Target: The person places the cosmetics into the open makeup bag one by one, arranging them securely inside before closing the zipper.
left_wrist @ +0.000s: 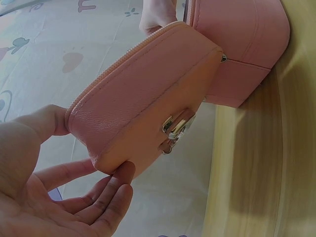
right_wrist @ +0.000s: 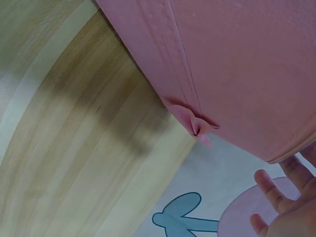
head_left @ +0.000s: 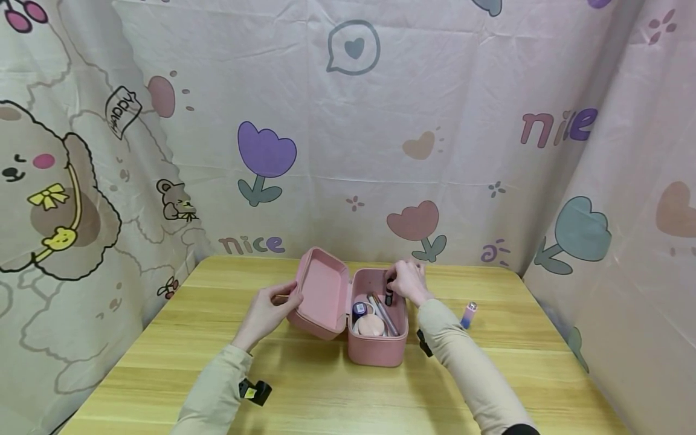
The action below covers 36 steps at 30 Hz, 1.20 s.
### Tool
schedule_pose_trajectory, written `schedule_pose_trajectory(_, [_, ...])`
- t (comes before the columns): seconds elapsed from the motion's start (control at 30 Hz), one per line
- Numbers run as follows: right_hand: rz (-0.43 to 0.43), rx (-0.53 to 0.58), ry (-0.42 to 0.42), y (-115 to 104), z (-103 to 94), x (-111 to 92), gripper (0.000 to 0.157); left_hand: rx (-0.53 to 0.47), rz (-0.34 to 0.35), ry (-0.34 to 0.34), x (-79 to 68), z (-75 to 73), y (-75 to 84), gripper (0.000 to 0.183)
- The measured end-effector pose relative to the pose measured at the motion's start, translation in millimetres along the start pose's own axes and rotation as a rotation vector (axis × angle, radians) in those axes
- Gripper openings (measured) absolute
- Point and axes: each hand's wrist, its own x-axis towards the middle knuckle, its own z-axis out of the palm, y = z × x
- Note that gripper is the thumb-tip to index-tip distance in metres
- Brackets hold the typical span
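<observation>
The left hand [head_left: 269, 309] grips the lid [head_left: 325, 287] at its edge, thumb at the rim and fingers against the outer face; the right hand [head_left: 411, 281] pinches a dark tube [head_left: 389, 296] inside the pink case [head_left: 377, 353], near its right wall. The lid stands folded back to the left of the case. The step in hand appears to be handling the tube within the case; insertion or removal cannot be told. The next move probably calls for a steady lid and either a controlled release or a lift clear of the case wall. The case is box-shaped with rounded corners, in leather-like, stitched material. A toothed zip [left_wrist: 129, 51] edges the lid, gold-coloured fittings [left_wrist: 182, 129] sit on its outer face, and a folded bow [right_wrist: 190, 120] projects from the case's side. Inside the case lie a pale, round disc [head_left: 371, 325], slim pens [head_left: 385, 316] and a dark-topped jar [head_left: 359, 310]. Right of the case, a small pink-and-blue cylinder [head_left: 469, 315] rests on the wood-grained table [head_left: 315, 399].
</observation>
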Motion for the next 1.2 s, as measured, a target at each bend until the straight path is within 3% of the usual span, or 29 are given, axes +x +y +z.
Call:
schedule_pose_trajectory(0.37, [-0.008,-0.032,0.004,1,5.7,0,0.014,-0.001,0.004,-0.006,-0.5,-0.2,-0.3,0.049])
schedule_pose_trajectory(0.57, [-0.030,0.006,0.013,2,5.3,-3,0.018,-0.004,-0.001,-0.008,0.3,0.0,-1.1,0.049])
schedule_pose_trajectory(0.7, [-0.041,0.112,0.040,6,6.1,-6,0.019,-0.001,-0.001,-0.009,0.4,0.1,-1.7,0.049])
schedule_pose_trajectory(0.93, [-0.037,0.443,0.160,19,10.7,-15,0.023,-0.001,-0.001,-0.005,-0.4,0.1,-1.2,0.049])
schedule_pose_trajectory(1.07, [0.005,0.600,0.247,28,13.6,-24,0.030,-0.004,-0.001,-0.002,-0.7,0.3,-0.8,0.049])
schedule_pose_trajectory(1.2, [0.008,0.673,0.390,37,14.5,-34,0.036,-0.006,-0.001,-0.003,-0.9,0.1,-0.6,0.049])
